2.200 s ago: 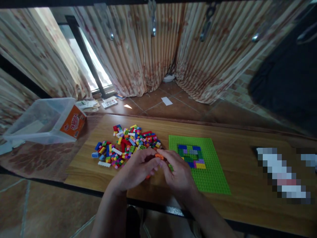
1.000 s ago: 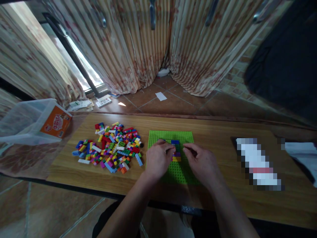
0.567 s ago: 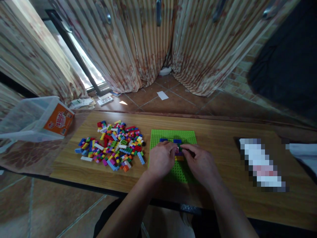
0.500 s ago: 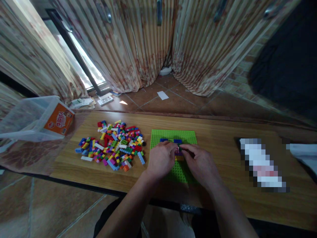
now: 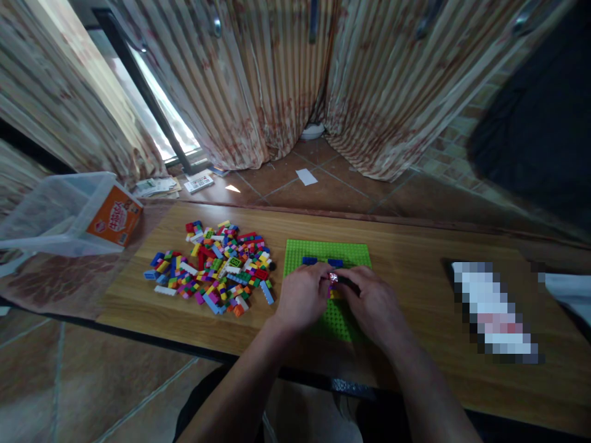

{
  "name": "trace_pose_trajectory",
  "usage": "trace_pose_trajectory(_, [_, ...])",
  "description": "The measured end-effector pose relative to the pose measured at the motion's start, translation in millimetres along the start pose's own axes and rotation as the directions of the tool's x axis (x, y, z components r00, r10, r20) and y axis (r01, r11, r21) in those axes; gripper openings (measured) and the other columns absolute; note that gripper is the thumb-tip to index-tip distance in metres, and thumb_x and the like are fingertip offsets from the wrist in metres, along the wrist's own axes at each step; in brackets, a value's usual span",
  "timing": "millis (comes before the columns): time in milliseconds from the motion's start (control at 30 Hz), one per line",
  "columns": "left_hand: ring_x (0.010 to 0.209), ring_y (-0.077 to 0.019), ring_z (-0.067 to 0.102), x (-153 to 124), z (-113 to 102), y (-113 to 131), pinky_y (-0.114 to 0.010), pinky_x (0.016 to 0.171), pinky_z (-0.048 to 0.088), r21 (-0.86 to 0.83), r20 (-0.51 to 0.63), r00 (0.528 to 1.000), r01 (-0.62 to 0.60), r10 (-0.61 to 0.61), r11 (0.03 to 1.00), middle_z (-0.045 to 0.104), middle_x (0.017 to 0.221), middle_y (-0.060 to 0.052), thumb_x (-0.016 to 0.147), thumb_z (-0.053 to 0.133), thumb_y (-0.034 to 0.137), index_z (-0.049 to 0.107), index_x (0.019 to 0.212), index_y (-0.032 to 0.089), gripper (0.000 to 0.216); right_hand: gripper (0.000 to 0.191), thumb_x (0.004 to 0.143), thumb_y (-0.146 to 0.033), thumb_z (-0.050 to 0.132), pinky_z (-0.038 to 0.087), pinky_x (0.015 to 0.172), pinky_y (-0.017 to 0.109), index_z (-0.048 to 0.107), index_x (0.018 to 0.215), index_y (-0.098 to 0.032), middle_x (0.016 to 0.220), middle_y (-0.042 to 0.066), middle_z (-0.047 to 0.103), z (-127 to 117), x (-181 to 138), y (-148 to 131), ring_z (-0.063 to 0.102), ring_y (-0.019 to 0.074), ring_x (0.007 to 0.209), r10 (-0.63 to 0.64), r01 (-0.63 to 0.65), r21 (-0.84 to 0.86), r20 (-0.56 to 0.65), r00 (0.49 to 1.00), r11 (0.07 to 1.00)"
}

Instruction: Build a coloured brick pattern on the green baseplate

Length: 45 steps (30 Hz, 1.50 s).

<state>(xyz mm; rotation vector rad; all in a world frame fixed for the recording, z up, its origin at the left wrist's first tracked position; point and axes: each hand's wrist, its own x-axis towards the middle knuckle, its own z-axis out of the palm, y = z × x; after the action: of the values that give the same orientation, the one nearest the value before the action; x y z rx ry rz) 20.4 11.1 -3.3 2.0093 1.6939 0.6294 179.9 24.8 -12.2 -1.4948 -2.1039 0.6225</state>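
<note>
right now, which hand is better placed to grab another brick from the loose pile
Probably the left. The left hand sits at the left edge of the green baseplate, nearest the brick pile; the right hand would have to cross over it.

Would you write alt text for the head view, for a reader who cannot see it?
The left hand and right hand meet, fingertips together, over a brick build on a green studded baseplate on a wooden table. A pile of multicoloured plastic bricks lies left of the baseplate, and a clear plastic tub farther left.
</note>
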Motion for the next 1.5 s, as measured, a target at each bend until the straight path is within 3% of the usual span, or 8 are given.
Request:
trace_pose_trajectory(200, [0.09,-0.0179,0.065,-1,-2,2,-0.028,0.079,0.049,0.027,-0.002,1.0,-0.015,0.015,1.0,0.072,0.095,0.0,0.094,0.044,0.022,0.068,0.101,0.025,0.025,0.026,0.091,-0.031,0.05,0.049,0.081,0.036,0.073,0.101,-0.023,0.096,0.006,0.068,3,1,1,0.064,0.0206,0.087,0.024,-0.021,0.078,-0.043,0.999,0.997])
trace_pose_trajectory(367, [0.087,-0.019,0.063,2,-3,3,-0.029,0.078,0.049,0.12,0.007,1.0,-0.026,0.025,0.992,0.07,0.093,-0.003,0.095,0.044,0.025,0.07,0.098,0.025,0.026,0.024,0.086,-0.035,0.055,0.048,0.079,0.036,0.075,0.088,-0.022,0.092,0.007,0.07,9,5,-2,0.065,0.0212,0.083,0.146,-0.127,0.14,-0.141,0.979,0.982])
trace_pose_trajectory(500, [0.088,-0.0196,0.063,3,-1,5,-0.03,0.079,0.049,0.14,0.013,0.999,-0.038,0.037,0.989,0.07,0.092,-0.003,0.095,0.043,0.026,0.068,0.099,0.024,0.026,0.023,0.082,-0.036,0.057,0.048,0.076,0.036,0.075,0.081,-0.021,0.086,0.006,0.07,8,8,-6,0.065,0.0213,0.08,0.223,-0.196,0.185,-0.137,0.965,0.963])
trace_pose_trajectory(700, [0.086,-0.0207,0.066,0,2,12,-0.03,0.074,0.049,0.109,-0.02,0.998,0.069,-0.067,0.992,0.073,0.093,-0.002,0.095,0.043,0.026,0.068,0.1,0.024,0.026,0.026,0.081,-0.039,0.056,0.048,0.077,0.036,0.075,0.082,-0.021,0.088,0.007,0.07,7,6,-6,0.064,0.0215,0.082,0.243,-0.205,0.245,-0.138,0.96,0.948])
trace_pose_trajectory(933, [0.082,-0.0186,0.068,5,6,12,-0.027,0.071,0.048,-0.043,-0.092,0.979,0.179,-0.182,0.983,0.075,0.088,0.001,0.093,0.047,0.027,0.073,0.091,0.028,0.026,0.022,0.078,-0.038,0.059,0.048,0.078,0.036,0.074,0.078,-0.021,0.085,0.006,0.069,10,7,-5,0.064,0.0209,0.082,0.281,-0.219,0.321,-0.164,0.945,0.921])
trace_pose_trajectory(1133, [0.077,-0.0178,0.067,5,2,13,-0.027,0.069,0.048,-0.039,-0.052,0.984,0.168,-0.17,0.985,0.074,0.084,0.001,0.093,0.046,0.026,0.073,0.088,0.027,0.028,0.022,0.08,-0.037,0.058,0.047,0.076,0.036,0.074,0.079,-0.022,0.086,0.006,0.069,11,8,-5,0.064,0.0208,0.081,0.278,-0.229,0.276,-0.155,0.948,0.934])
trace_pose_trajectory(1500, [0.089,-0.0185,0.066,1,3,14,-0.027,0.077,0.049,0.071,-0.04,0.994,0.105,-0.103,0.992,0.072,0.097,-0.002,0.093,0.045,0.023,0.068,0.101,0.025,0.025,0.024,0.081,-0.038,0.055,0.047,0.076,0.035,0.073,0.077,-0.023,0.086,0.005,0.068,10,8,-9,0.063,0.0205,0.08,0.292,-0.245,0.269,-0.148,0.945,0.931])
